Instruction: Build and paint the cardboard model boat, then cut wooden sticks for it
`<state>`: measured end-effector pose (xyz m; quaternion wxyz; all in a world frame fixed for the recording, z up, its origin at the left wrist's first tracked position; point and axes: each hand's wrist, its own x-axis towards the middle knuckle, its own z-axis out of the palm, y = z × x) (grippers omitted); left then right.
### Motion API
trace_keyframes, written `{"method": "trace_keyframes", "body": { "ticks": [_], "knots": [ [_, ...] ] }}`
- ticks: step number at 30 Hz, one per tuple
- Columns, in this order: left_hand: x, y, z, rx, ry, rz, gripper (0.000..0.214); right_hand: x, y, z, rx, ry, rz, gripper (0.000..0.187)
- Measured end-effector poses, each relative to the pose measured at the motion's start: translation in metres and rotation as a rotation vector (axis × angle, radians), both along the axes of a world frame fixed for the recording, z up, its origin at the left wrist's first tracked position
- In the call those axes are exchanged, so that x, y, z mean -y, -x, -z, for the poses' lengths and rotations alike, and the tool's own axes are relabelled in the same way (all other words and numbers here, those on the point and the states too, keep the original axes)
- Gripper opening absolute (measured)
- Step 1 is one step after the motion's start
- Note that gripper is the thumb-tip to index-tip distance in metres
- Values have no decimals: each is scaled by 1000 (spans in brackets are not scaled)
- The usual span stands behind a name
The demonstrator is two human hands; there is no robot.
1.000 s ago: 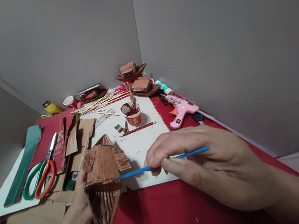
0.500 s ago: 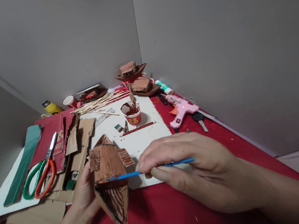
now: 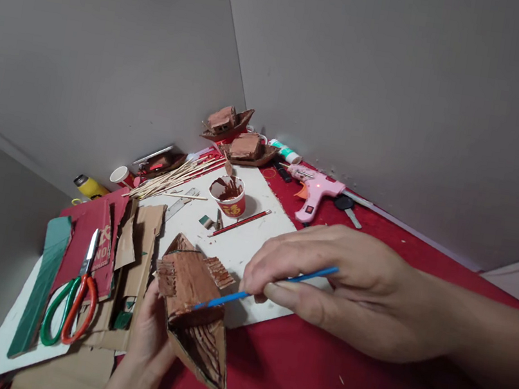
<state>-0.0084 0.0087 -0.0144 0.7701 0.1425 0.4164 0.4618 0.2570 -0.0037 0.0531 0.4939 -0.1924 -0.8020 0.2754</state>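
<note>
My left hand (image 3: pixel 149 327) holds a brown-painted cardboard model boat (image 3: pixel 190 285) from its left side and below; some of the fingers are hidden behind the hull. Between the thumb and fingers of my right hand (image 3: pixel 324 285) is a thin blue paintbrush (image 3: pixel 229 298). Its tip touches the near end of the boat's brown roof. Beyond the boat stands a paper cup (image 3: pixel 228 196) smeared inside with brown paint. A red-and-black pencil (image 3: pixel 241 223) lies in front of the cup.
Scissors (image 3: pixel 78 297) with green and red handles lie on cardboard pieces (image 3: pixel 142 242) at left, beside a green strip (image 3: pixel 40 292). Wooden sticks (image 3: pixel 174 175), two brown model boats (image 3: pixel 247 147) and a pink glue gun (image 3: pixel 316 190) are farther back. A white sheet (image 3: pixel 271 248) covers part of the red table.
The near end of the boat has shifted slightly right and up in my left hand. My right hand and the brush have moved a little upward, the tip staying on the roof.
</note>
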Motion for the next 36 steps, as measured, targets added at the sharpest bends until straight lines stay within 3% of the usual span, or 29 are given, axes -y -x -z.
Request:
{"method": "trace_keyframes", "body": {
  "ticks": [10, 21, 31, 36],
  "knots": [
    [2, 0, -6, -23, 38, -43, 28, 2, -6, 1, -19, 21, 45, 13],
    [1, 5, -2, -5, 12, 11, 32, 1, -5, 0, -25, 14, 33, 14],
    [-1, 7, 0, 156, -150, 201, 38, 4, -5, -2, -16, 19, 48, 14],
    [-1, 10, 2, 163, -157, 213, 41, 5, -6, -3, 3, 39, 49, 14]
  ]
}}
